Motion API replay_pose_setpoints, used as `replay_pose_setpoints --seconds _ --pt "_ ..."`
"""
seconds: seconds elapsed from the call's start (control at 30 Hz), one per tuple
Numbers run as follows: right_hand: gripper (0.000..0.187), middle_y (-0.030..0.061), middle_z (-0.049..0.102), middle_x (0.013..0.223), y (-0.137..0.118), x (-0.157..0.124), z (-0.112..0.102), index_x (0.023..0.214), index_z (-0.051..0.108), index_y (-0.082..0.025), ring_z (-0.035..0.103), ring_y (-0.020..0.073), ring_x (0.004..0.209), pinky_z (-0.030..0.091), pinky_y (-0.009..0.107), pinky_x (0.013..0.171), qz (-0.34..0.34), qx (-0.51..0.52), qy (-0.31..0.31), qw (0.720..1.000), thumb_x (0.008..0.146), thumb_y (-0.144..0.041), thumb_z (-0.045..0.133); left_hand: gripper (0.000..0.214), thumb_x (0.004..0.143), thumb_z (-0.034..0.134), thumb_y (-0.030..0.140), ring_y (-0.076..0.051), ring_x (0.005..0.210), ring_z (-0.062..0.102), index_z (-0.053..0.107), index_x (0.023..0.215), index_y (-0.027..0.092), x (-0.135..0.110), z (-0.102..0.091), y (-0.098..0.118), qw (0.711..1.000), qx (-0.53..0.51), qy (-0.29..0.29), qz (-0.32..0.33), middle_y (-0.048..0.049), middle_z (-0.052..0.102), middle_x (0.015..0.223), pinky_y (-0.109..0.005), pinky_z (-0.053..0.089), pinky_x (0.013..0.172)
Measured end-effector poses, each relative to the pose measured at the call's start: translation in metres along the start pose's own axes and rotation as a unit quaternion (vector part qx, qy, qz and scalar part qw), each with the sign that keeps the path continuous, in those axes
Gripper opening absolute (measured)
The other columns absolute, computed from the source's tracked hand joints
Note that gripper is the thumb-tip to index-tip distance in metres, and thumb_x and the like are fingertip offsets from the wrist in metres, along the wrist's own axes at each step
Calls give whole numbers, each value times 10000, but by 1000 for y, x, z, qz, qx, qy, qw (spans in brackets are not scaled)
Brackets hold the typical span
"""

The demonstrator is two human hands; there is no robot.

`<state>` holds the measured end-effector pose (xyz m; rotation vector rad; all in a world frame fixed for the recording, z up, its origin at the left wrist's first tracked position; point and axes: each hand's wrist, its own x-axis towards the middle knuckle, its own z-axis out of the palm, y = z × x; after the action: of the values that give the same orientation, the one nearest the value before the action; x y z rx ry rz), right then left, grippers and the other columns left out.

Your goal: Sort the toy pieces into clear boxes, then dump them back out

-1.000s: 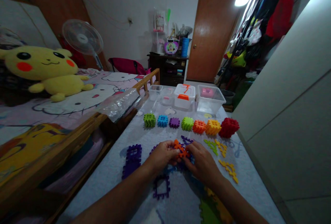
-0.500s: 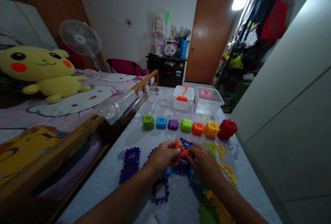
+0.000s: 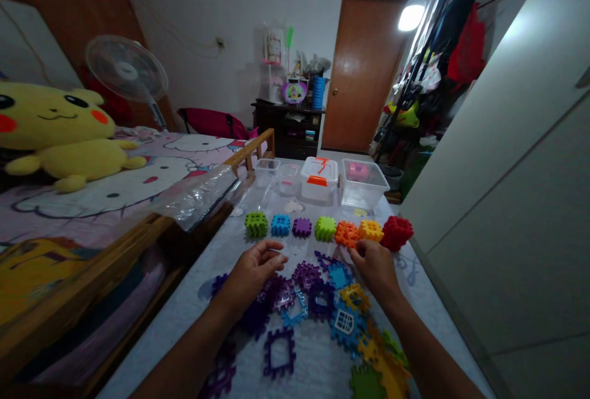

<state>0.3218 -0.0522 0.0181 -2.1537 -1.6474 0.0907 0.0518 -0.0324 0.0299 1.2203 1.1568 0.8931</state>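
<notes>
My right hand (image 3: pixel 375 267) has its fingertips closed on an orange interlocking tile (image 3: pixel 346 238), which lies against the orange stack in the row. Its thumb and fingers cover part of that piece. Over the loose purple tiles (image 3: pixel 306 276), my left hand (image 3: pixel 255 270) is raised with fingers apart and nothing in it. Between the hands lie a dark purple tile (image 3: pixel 321 300), a blue window tile (image 3: pixel 345 322) and a light blue frame (image 3: pixel 295 311). A square purple frame (image 3: pixel 279 353) lies nearer me.
Sorted tile stacks stand in a row: green (image 3: pixel 256 225), blue (image 3: pixel 281 225), purple (image 3: pixel 302 227), lime (image 3: pixel 325 229), yellow (image 3: pixel 370 230) and red (image 3: pixel 397 233). Behind are a lidded box (image 3: pixel 319 179) and an uncovered clear bin (image 3: pixel 364 185). A wooden bed rail (image 3: pixel 152 233) borders the left.
The hands have parted. My right hand moved forward to the orange stack with an orange piece; my left hand let go and drew left. The view shifted slightly.
</notes>
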Motion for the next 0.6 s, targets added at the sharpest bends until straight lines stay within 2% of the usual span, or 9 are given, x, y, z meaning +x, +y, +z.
replay_pose_setpoints --seconds 0.2,0.33,0.47,0.6 --pt "215 89 744 732 -7 21 4 732 718 -160 658 175 676 325 256 569 59 -47 20 997 852 -273 579 409 737 667 491 -227 875 688 621 987 171 13 -36 -13 983 72 116 119 -70 729 914 -333 515 805" --pt "233 116 752 747 -6 25 10 740 735 -151 669 188 680 327 261 550 73 -55 23 996 846 -284 576 398 787 618 500 -235 882 699 626 1021 179 18 -52 -27 965 131 175 147 -65 735 924 -340 517 824" --pt "270 126 758 752 -3 24 12 732 738 -148 680 192 676 343 262 556 79 -52 19 995 865 -288 549 380 786 601 495 -243 878 706 634 995 179 17 -57 -35 961 163 179 132 -59 742 891 -327 526 801" --pt "293 143 758 752 -1 24 13 709 735 -146 686 203 679 348 266 559 83 -50 17 995 873 -294 543 365 783 596 495 -237 848 709 642 976 189 13 -55 -33 958 188 170 136 -42 745 868 -314 530 775"
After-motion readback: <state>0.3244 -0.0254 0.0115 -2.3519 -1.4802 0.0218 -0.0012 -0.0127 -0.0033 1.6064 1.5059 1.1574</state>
